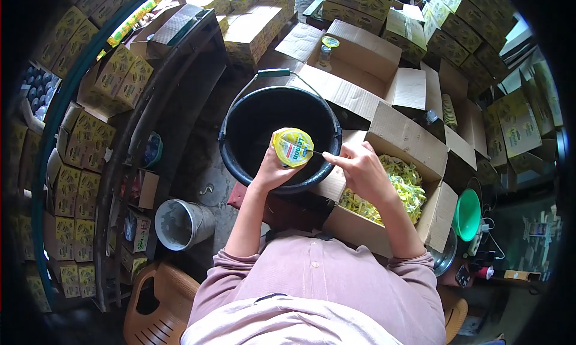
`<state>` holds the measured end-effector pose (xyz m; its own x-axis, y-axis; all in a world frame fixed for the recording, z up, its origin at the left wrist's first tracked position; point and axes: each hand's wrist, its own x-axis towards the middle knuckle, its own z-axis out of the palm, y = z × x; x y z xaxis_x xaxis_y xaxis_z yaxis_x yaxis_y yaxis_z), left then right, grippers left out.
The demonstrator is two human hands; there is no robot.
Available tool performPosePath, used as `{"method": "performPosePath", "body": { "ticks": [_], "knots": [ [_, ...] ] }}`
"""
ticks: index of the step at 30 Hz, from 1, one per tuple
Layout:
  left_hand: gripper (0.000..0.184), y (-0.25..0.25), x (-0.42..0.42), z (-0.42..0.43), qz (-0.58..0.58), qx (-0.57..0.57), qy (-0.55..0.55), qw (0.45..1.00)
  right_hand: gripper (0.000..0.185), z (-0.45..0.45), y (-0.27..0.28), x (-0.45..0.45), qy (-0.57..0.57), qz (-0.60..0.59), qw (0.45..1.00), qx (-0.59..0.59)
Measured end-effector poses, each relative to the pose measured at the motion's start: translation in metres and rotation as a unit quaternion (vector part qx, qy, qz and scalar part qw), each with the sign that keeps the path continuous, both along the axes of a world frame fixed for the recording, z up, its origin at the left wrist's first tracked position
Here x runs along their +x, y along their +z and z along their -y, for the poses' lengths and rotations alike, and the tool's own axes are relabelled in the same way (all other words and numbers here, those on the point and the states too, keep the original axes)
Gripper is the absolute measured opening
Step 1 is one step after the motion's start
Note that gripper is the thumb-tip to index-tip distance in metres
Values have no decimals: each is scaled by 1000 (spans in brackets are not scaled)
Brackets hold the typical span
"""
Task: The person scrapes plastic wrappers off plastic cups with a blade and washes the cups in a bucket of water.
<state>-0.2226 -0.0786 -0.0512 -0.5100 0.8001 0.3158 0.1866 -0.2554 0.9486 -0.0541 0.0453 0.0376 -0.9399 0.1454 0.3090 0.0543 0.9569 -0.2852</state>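
A yellow container with a lid reading "Lemon" [293, 147] is held up over the large black bucket [240, 168] in my left hand [276, 167], the fingers wrapped round its side. My right hand [365, 170] is just right of it, closed on a thin pointed tool [318, 152] whose tip reaches the lid's right edge. Below and beyond my right hand, an open cardboard box [414, 135] holds many small yellow and green wrappers [401, 186].
A grey bucket [180, 225] stands on the floor at the left, beside a dark shelf. Another open carton [360, 57] lies beyond the black bucket. A green bowl [467, 214] is at the right. Stacked yellow cartons [117, 81] line both sides.
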Motion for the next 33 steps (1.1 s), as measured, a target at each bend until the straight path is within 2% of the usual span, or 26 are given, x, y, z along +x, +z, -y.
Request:
{"method": "performPosePath", "body": {
  "ticks": [1,5,8,11,14,16,20,33],
  "knots": [
    [57,-4,-1,0,16,1,3,1000,35,-3,2,1,-3,-2,1000,-1],
    [60,-35,-16,2,-112,-34,31,993,31,-18,3,3,-29,-38,999,-23],
    [56,-13,-9,0,-141,-19,86,986,30,-18,5,-1,-71,-70,991,-84],
    [60,-1,-4,-2,-22,23,98,995,31,-9,2,-13,-119,-91,976,-156],
    [65,0,-5,-1,-118,-31,191,974,31,14,2,-30,-120,-116,962,-218],
    [67,-2,-5,-2,-97,-38,195,975,30,29,-8,-41,-114,-136,953,-246],
    [68,3,-2,-2,-62,-15,202,977,29,50,-14,-54,-114,-146,952,-244],
    [70,0,-4,-1,-98,-29,209,973,30,55,-21,-59,-95,-145,962,-211]
  ]
}}
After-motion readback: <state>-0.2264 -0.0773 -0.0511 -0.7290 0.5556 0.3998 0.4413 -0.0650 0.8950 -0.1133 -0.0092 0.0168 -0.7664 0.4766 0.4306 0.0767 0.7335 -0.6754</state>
